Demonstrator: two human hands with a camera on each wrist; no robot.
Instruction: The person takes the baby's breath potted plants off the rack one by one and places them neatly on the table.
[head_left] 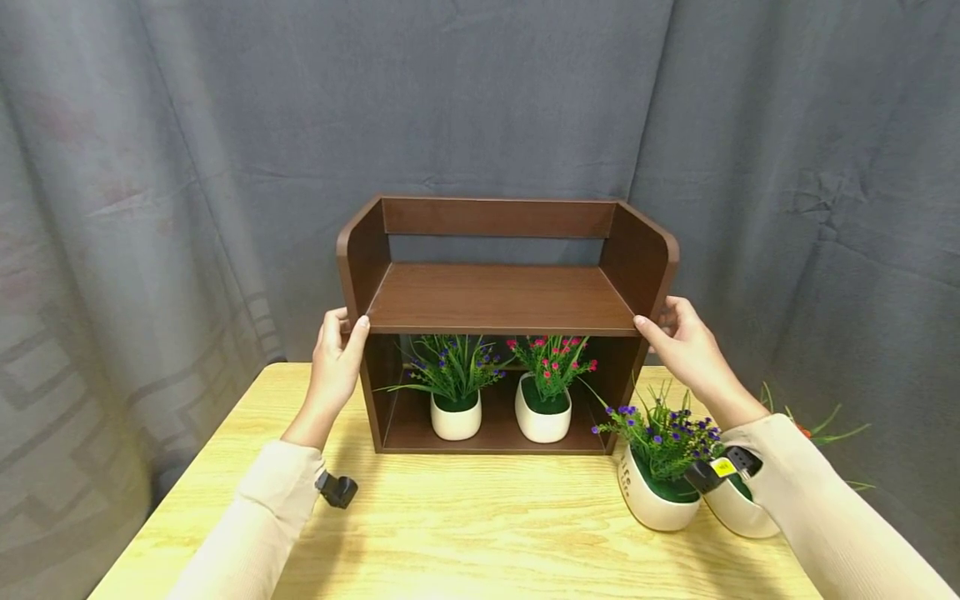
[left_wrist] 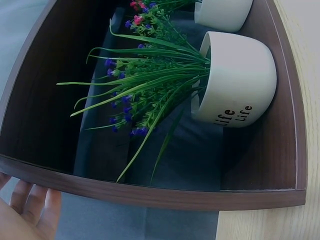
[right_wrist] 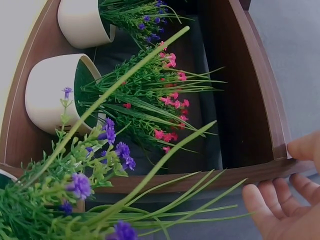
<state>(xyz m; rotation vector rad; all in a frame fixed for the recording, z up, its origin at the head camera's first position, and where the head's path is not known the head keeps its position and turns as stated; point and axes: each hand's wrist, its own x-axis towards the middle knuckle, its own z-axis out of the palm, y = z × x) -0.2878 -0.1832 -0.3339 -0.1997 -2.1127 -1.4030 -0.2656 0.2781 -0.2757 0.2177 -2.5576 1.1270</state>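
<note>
A dark brown two-tier wooden shelf [head_left: 502,296] stands on the table. My left hand [head_left: 336,367] grips its left side, thumb on the front edge at middle-board height and fingers around the outside. On the opposite side panel my right hand [head_left: 693,350] holds it the same way; the right wrist view shows the thumb at the front edge and the fingertips [right_wrist: 257,200] against the outer face. Inside the lower tier sit two white pots, one with purple flowers [head_left: 456,417] on the left and one with pink-red flowers [head_left: 543,421] on the right.
On the light wood table [head_left: 450,525], a white pot with purple flowers [head_left: 656,496] stands at the shelf's front right. Another white pot [head_left: 738,508] beside it is partly hidden by my right forearm. Grey curtains [head_left: 487,100] hang behind and around the table.
</note>
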